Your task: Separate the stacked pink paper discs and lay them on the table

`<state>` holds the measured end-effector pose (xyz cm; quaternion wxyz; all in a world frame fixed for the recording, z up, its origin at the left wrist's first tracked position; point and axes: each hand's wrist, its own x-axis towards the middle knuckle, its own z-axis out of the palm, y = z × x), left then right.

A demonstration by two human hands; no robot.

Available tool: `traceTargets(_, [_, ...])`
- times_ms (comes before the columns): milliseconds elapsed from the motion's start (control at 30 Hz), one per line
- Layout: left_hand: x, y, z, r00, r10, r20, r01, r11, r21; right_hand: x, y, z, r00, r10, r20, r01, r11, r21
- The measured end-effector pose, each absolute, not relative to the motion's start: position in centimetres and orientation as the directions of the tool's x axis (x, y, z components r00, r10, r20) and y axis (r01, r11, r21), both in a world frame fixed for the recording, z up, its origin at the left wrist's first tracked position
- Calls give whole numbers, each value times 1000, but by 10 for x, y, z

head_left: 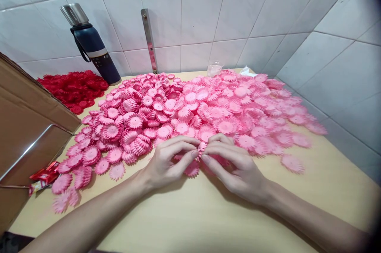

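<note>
Head view: I'm seeing forearms [98,213] slanting in from the lower corners, the left hand [171,157] and right hand [236,165] facing each other, fingers [188,160] pinching a pink petalled piece [203,145] just below centre.

The heaped flowers [135,122] are pink: on the left of the heap, pale faces ringed by deep rose edges; on the right, a lighter, more even pink. Many have a tiny dot at the middle. The smaller pile [74,90] behind the box [32,114] is strong red, darker in its shadows. The table [178,221] is pale creamy yellow. The bottle [97,44] is dark navy with a light band and small pale marks, its cap [75,14] silver, its strap [79,46] black. The tiles [196,6] are whitish grey, crossed by a grid of darker lines. The box is brown, the metal strip [147,30] silver, the wrappers [46,175] red with some yellow and white
</note>
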<state>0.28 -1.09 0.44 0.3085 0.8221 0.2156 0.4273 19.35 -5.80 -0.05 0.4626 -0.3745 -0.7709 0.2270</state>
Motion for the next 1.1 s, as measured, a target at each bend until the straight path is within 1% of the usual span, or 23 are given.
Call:
traceTargets(167, [2, -11, 5, 560, 611, 560, 92, -718, 690, 195, -58, -2, -295, 798, 526, 374, 602, -705])
traceTargets(367, [3, -11, 6, 554, 604, 573, 90, -728, 680, 193, -57, -2, -280, 801, 529, 412, 598, -687])
traceTargets(500, [3, -11, 5, 556, 607, 567, 86, -721, 687, 192, -57, -1, -271, 798, 539, 407, 602, -687])
traceTargets(600, [3, -11, 5, 555, 619, 556, 89, -708, 701, 193, -57, 0, -280, 797, 536, 402, 604, -688])
traceTargets(767, [3, -11, 8, 550, 672, 495, 102, -643, 759, 192, -57, -1, -299, 789, 538, 394, 615, -683])
traceTargets(867, [3, -11, 8, 542, 680, 493, 99, -635, 766, 192, -58, 0, -308, 786, 536, 390, 618, -682])
traceTargets(1100, [2, -11, 5, 538, 664, 518, 111, -666, 738, 194, -58, 0, -277, 831, 482, 390, 556, -734])
